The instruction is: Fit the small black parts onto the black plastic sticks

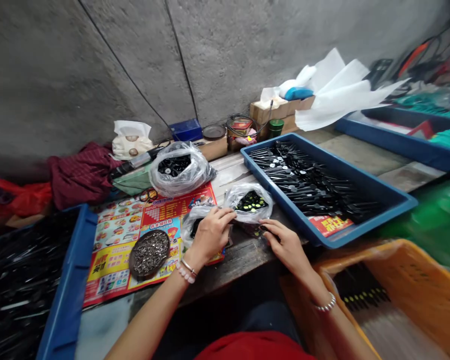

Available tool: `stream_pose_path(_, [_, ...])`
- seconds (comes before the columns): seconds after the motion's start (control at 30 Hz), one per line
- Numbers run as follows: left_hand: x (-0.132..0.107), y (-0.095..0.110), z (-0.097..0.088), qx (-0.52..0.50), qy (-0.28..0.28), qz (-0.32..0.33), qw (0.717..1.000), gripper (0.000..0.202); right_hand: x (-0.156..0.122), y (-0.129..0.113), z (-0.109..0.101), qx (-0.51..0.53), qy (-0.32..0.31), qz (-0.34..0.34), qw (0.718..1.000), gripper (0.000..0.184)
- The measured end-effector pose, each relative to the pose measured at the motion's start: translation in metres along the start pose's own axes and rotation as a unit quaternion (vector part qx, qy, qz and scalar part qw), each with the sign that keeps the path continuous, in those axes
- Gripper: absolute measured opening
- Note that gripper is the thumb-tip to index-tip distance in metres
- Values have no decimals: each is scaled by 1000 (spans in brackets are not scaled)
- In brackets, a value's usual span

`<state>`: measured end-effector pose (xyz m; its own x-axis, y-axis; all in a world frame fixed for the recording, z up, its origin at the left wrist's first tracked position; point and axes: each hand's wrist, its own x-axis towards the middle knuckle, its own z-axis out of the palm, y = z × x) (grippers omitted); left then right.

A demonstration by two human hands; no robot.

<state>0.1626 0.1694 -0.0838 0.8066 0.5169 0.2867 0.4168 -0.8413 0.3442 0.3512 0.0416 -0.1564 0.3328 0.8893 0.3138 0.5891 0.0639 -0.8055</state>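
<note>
My left hand (211, 231) rests on the table edge with its fingers curled, pinching the rim of a small clear plastic bag (250, 202) that holds dark parts with yellow-green spots. A second small bag (193, 225) of black parts lies under that hand. My right hand (285, 243) lies just right of the bag, fingers bent around a small dark piece I cannot make out. A round dish of small metal screws (149, 253) sits to the left on a colourful printed flyer (116, 240).
A blue tray (363, 182) of long black parts stands to the right, another blue tray (65, 290) at left. A large clear bag (178, 170) of black parts sits behind. An orange crate (408, 280) is at lower right. Boxes, cloth and white foam sheets line the concrete wall.
</note>
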Motion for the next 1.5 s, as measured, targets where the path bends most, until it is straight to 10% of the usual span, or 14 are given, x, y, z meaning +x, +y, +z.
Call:
stream_pose_path(0.17, [-22, -13, -19, -73, 67, -78, 992, 28, -6, 0, -5, 61, 2, 29, 998, 24])
stream_pose_path(0.33, [-44, -34, -25, 6, 8, -162, 987, 21, -21, -11, -5, 152, 23, 90, 984, 28])
stream_pose_path(0.53, [-48, -28, -5, 87, -28, -161, 983, 25, -58, -30, 22, 312, -17, 238, 920, 46])
stream_pose_path(0.87, [-49, -32, -9, 52, 2, -165, 985, 26, -84, -48, 59, 419, -123, 291, 851, 52])
stream_pose_path(1.2, [-78, 19, -30, -277, -68, -200, 938, 25, -86, -63, 62, 430, -157, 322, 829, 49])
stream_pose_path(1.5, [-95, 38, -22, -257, -135, -206, 935, 27, -93, -69, 64, 412, -203, 307, 834, 46])
